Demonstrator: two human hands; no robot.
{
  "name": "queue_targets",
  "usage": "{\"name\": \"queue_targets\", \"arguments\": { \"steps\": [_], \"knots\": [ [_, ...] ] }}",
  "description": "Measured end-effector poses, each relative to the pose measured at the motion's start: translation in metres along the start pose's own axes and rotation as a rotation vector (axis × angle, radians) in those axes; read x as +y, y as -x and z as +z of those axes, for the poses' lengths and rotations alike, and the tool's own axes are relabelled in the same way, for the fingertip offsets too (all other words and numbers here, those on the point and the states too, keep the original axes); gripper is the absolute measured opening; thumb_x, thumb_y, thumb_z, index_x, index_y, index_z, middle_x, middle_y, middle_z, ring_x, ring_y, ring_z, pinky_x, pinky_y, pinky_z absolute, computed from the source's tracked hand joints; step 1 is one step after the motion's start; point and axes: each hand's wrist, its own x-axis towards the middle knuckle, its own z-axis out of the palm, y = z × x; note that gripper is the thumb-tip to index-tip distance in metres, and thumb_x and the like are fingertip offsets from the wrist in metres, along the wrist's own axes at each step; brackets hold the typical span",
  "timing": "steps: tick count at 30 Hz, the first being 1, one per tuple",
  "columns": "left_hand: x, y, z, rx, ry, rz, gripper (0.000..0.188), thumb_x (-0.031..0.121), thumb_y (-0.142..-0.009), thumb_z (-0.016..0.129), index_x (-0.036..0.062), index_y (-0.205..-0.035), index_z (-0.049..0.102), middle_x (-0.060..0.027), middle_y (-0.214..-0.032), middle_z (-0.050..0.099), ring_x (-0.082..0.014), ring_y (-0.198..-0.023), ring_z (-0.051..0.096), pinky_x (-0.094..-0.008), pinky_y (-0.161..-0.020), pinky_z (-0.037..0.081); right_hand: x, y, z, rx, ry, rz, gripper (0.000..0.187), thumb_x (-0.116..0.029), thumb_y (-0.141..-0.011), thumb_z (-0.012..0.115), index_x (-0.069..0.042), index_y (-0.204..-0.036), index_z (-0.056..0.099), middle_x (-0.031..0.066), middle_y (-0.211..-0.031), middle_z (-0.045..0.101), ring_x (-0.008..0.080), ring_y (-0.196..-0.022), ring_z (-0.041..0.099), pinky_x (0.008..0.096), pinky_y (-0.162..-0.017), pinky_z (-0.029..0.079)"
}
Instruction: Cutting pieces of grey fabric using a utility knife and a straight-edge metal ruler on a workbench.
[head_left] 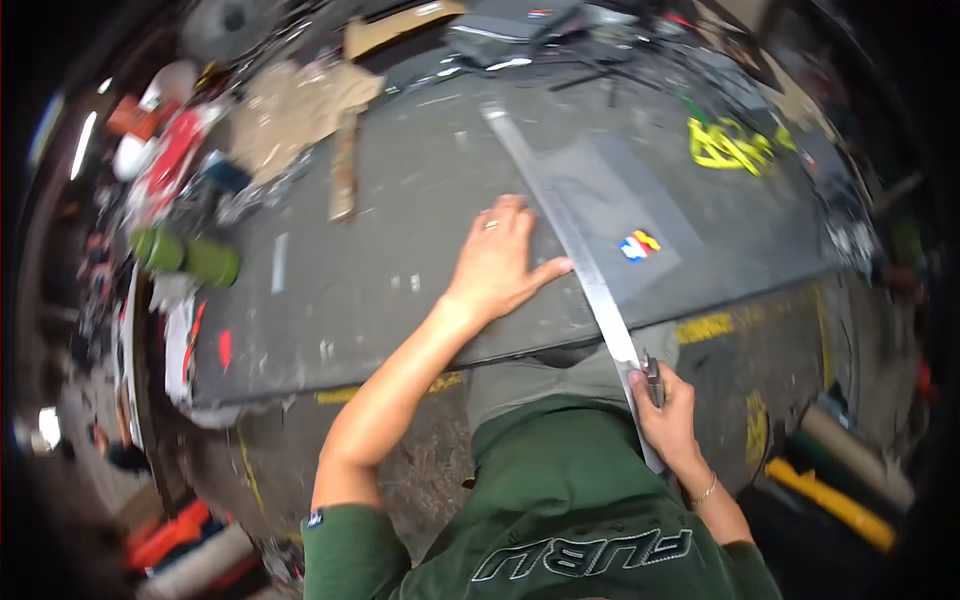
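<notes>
A long metal straightedge point(551, 207) runs from the far middle of the table to past its front edge, near my body. Along its right side lies a greyish translucent sheet point(590, 185) with a small blue, white, red and yellow print point(638, 245). My left hand point(500, 257) rests flat and open on the dark tabletop, its thumb reaching to the straightedge's left edge. Closed at the straightedge's near end, my right hand point(665, 408) holds a dark utility knife point(653, 381), thumb against the metal. Whether its blade is out cannot be made out.
A wooden strip point(344, 168), brown paper point(285, 110) and a green bottle point(185, 255) lie on the left side. Bright yellow strapping point(727, 147) is bunched at the right. Dark material point(510, 40) heaps along the back. Rolls point(850, 455) lie low at the right.
</notes>
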Motion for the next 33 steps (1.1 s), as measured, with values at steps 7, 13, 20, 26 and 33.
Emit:
{"name": "queue_targets", "arguments": {
  "steps": [7, 13, 20, 26, 33],
  "knots": [
    [0.046, -0.001, -0.041, -0.247, -0.094, 0.049, 0.029, 0.031, -0.101, 0.063, 0.0043, -0.104, 0.073, -0.0117, -0.099, 0.067, -0.0344, -0.096, 0.065, -0.0473, -0.087, 0.051, 0.040, 0.027, -0.088, 0.153, 0.229, -0.241, 0.022, -0.004, -0.088, 0.075, -0.001, -0.107, 0.066, -0.0049, -0.069, 0.050, 0.0044, -0.061, 0.040, 0.0243, -0.055, 0.033],
    [-0.024, -0.046, -0.035, -0.254, 0.074, 0.170, 0.049, 0.032, -0.097, 0.070, 0.0032, -0.135, 0.062, -0.0189, -0.148, 0.054, -0.0374, -0.140, 0.050, -0.0475, -0.116, 0.042, 0.050, 0.014, -0.112, 0.269, 0.326, -0.034, 0.026, -0.013, -0.088, 0.079, -0.001, -0.107, 0.066, -0.0030, -0.070, 0.051, 0.0053, -0.066, 0.043, 0.0247, -0.058, 0.035],
    [-0.035, -0.025, -0.019, -0.299, 0.008, 0.056, 0.086, 0.060, -0.086, 0.075, 0.0051, -0.149, 0.052, -0.0196, -0.158, 0.046, -0.0368, -0.152, 0.036, -0.0519, -0.125, 0.029, 0.058, 0.007, -0.115, 0.194, 0.273, 0.138, 0.041, -0.013, -0.087, 0.081, 0.001, -0.121, 0.064, 0.0009, -0.086, 0.065, 0.0059, -0.079, 0.057, 0.0240, -0.072, 0.048],
    [0.000, -0.009, -0.009, -0.248, -0.019, -0.020, 0.088, 0.064, -0.089, 0.069, 0.0044, -0.150, 0.050, -0.0215, -0.160, 0.039, -0.0404, -0.152, 0.034, -0.0530, -0.125, 0.028, 0.078, 0.006, -0.106, 0.250, 0.306, -0.048, 0.056, -0.004, -0.087, 0.078, 0.002, -0.139, 0.058, 0.0058, -0.111, 0.070, 0.0093, -0.101, 0.063, 0.0256, -0.092, 0.050],
    [-0.015, -0.005, -0.011, -0.239, -0.070, -0.005, 0.086, 0.064, -0.092, 0.066, 0.0054, -0.152, 0.048, -0.0203, -0.159, 0.042, -0.0374, -0.153, 0.032, -0.0541, -0.126, 0.024, 0.056, 0.020, -0.105, 0.225, 0.232, -0.071, 0.062, 0.003, -0.084, 0.076, 0.003, -0.142, 0.056, 0.0106, -0.130, 0.067, 0.0137, -0.110, 0.064, 0.0278, -0.095, 0.050]
  ]
}}
